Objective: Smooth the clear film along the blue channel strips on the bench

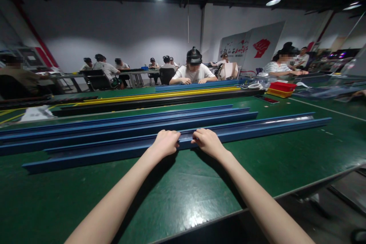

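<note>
A long blue U-shaped channel (pixel 263 131) lies slantwise across the green table in front of me, its open side up. Near its middle, my left hand (pixel 166 142) is closed over the near wall, fingertips curled toward the inside. A short gap to the right, my right hand (pixel 208 142) grips the same wall with bent fingers. What the fingertips touch inside the channel is hidden. A shiny, pale strip (pixel 291 119) shows in the channel's right end. More blue channels (pixel 137 126) lie close behind, roughly parallel to it.
Yellow and black bars (pixel 166 96) lie beyond the channels on the green table (pixel 183 190). Red and yellow bins (pixel 281 88) stand at the back right, near a dark phone-like slab (pixel 268 99). A co-worker (pixel 194 69) sits opposite; several others sit farther back.
</note>
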